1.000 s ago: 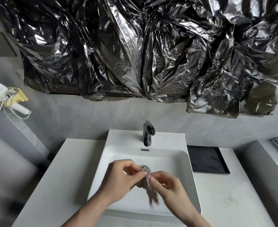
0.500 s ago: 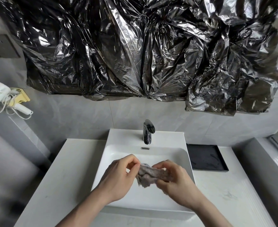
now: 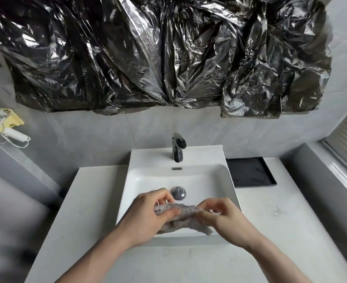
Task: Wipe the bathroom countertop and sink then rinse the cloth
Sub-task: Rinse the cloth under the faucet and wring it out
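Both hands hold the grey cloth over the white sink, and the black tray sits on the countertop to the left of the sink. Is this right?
Not fully. In the head view, both the left hand and right hand hold the grey cloth over the white sink, but the black tray sits on the countertop to the right of the sink.

Grey tile wall point(image 3: 99, 139), black plastic sheeting point(image 3: 168, 54) up top.

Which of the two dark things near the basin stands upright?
The faucet behind the basin stands upright; the black tray lies flat on the countertop at its right.
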Demonstrator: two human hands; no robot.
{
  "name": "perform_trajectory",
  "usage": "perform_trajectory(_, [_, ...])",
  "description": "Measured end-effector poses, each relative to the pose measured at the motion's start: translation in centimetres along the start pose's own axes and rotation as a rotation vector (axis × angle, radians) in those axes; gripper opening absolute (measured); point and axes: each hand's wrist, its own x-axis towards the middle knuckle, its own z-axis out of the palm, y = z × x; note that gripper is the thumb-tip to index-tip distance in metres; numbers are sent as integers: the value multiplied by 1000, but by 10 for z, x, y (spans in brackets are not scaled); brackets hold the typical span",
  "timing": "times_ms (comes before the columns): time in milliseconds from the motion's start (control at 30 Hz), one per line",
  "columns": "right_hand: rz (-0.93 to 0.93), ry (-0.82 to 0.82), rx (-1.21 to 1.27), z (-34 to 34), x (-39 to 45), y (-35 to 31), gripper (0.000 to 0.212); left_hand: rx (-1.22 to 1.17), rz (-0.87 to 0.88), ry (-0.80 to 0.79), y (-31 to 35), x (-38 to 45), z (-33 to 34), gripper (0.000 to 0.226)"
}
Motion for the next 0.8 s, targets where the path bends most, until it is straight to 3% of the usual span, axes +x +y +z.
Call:
perform_trajectory(300, [6,175,-220,26,-37,42,15,199,-91,-192,-49,-36,22,10])
perform_trajectory(467, [5,294,-304,30,-51,60,17,274,-48,-108,-72,-50,31,26])
perform_trajectory(567, [-14,402,-330,22,-61,72,19,266,11,-41,-74,-58,32,21])
perform_trajectory(667, [-29,413,-408,20,-77,92,21,273,46,-27,-80,-72,43,14])
perform_trajectory(800, [51,362,-470,37,-103,137,24,324,70,-193,-95,-104,80,20])
